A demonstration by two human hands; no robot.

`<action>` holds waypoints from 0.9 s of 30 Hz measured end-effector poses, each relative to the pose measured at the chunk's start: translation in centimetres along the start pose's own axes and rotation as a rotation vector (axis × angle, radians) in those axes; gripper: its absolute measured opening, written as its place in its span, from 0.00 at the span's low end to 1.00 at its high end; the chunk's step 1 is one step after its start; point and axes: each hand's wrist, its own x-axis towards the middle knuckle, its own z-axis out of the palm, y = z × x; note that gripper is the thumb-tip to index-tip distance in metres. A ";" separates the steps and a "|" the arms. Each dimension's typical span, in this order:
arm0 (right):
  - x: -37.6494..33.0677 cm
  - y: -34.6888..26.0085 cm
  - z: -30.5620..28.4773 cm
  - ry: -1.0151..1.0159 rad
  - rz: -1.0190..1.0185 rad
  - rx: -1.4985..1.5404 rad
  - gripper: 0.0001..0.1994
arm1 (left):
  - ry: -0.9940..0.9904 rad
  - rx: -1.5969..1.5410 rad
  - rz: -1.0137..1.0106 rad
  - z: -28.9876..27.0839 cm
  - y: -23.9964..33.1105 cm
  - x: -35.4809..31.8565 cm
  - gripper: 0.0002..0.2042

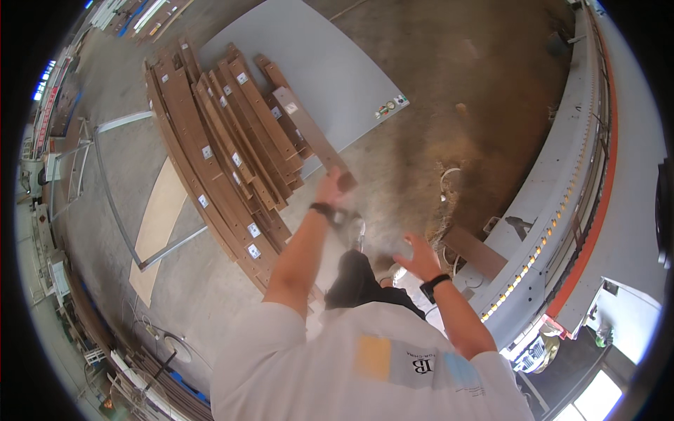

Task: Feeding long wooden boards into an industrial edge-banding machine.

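Observation:
My left hand (331, 185) grips the near end of a long, flat brown board (314, 137). A pale label sticks to the board's far part, and that far end lies over the right side of a stack of similar brown boards (210, 151). Several boards in the stack carry small white labels and holes along their lengths. My right hand (420, 258) is held out to the right of my legs, its fingers apart and nothing in them. It is nearest to a short brown piece (474, 251) beside the machine. Both wrists wear dark bands.
A large grey sheet (302, 52) lies on the concrete floor beyond the stack. Left of the stack are a metal frame (112, 193) and a curved pale panel (163, 217). A long grey machine (544, 231) with a row of yellow studs runs along the right. Cables lie near its base.

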 end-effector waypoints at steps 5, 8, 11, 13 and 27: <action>-6.3 2.5 -1.0 0.012 0.207 0.152 0.34 | 0.290 1.614 0.623 -5.7 2.8 10.8 0.18; -9.3 4.4 -1.2 0.068 0.255 0.247 0.33 | 0.334 1.728 0.653 -6.4 0.1 13.9 0.13; -11.6 6.9 -1.8 0.161 0.304 0.269 0.28 | 0.181 1.527 0.804 -5.5 -5.8 12.2 0.08; -13.4 8.8 -2.6 0.243 0.426 0.305 0.24 | -0.067 1.256 0.668 -4.4 -9.9 8.9 0.07; -31.2 28.8 -11.5 1.293 0.556 1.360 0.17 | -0.078 0.727 -0.170 -3.4 -15.9 -15.8 0.17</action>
